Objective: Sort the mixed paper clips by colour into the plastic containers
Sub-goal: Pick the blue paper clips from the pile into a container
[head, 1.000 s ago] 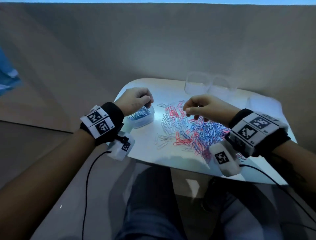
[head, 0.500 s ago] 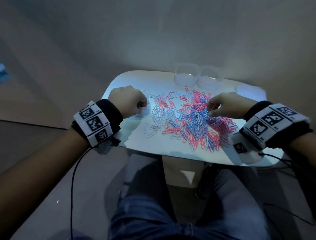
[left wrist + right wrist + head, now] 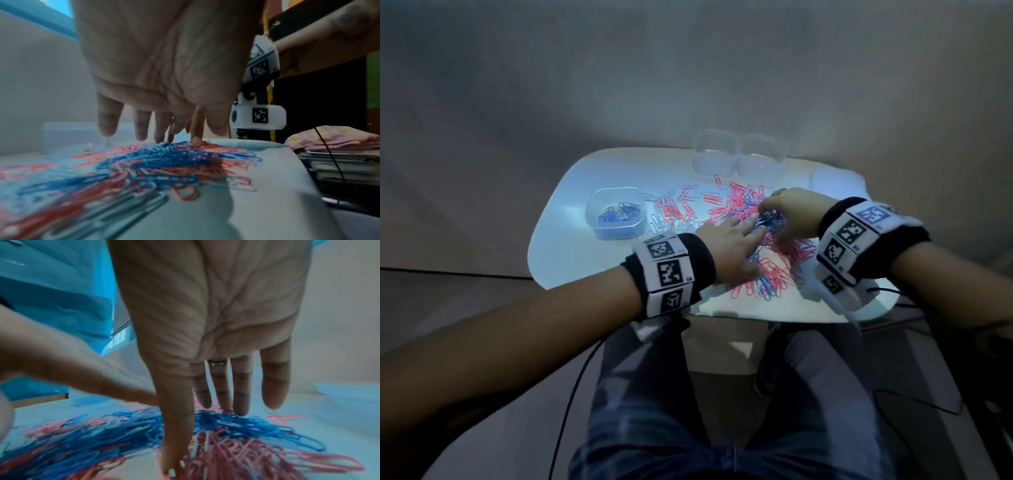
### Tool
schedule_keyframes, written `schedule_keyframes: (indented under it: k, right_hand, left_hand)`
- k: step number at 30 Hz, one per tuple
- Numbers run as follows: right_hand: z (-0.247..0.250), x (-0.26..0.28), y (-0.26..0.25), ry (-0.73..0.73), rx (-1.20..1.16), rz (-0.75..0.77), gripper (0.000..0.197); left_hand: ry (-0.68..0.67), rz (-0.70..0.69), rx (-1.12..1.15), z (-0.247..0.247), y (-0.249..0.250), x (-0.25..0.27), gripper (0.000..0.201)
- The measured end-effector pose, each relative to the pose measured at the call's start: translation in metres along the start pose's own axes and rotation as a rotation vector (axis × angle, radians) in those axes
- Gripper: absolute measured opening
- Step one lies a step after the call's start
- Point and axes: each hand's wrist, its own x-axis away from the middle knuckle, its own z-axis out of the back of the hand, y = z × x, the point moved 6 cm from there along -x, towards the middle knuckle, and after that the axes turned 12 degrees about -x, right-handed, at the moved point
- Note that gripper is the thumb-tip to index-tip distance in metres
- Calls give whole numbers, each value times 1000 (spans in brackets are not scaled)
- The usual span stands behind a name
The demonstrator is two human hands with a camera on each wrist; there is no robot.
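Observation:
A mixed pile of red, blue and white paper clips (image 3: 736, 205) lies spread over the white table (image 3: 571, 253). A clear container (image 3: 616, 214) at the left holds several blue clips. Two clear containers (image 3: 715, 152) (image 3: 762, 157) with no clips visible in them stand at the back. My left hand (image 3: 732, 240) reaches across with straight fingers (image 3: 141, 128) touching the blue clips of the pile (image 3: 164, 159). My right hand (image 3: 789, 212) meets it from the right, its fingers (image 3: 240, 394) extended and its thumb down in the clips (image 3: 236, 426). Neither hand holds a clip that I can see.
A pale flat lid (image 3: 834, 181) lies at the table's back right corner. A stack of cloth and papers (image 3: 337, 144) sits beside the table on the right. My knees are under the near edge, and cables hang from both wrist cameras.
My left hand has left the container of blue clips and moved right onto the pile. My right hand has stayed on the pile's right side, and both now touch the same blue cluster.

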Motion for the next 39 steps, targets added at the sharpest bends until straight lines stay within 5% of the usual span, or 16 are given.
schedule_keyframes:
  k: [7,11,16,22,26,39]
  right_hand:
    - [3,-4,23,-10,-142,-40,76]
    - [11,-8,30,112,-187,-79,57]
    - [4,-13,37,44,-158,-174,47]
    - [12,-18,31,168,-189,-86,40]
    - [9,-26,19,94,-189,-64,27]
    - [6,-33,14,79,-171,-106,32]
  left_hand:
    - [-21,67,-51,1,-19,1,52]
    - [35,101,-11,17,-26,-7,48]
    - [-54,36,-114,11,-20,-15,49]
    - [-59,30,-69,12,-26,-12,46]
    - [-87,-10,-81,11,-13,-12,46]
    - [-22,57,130,14,-30,-8,34]
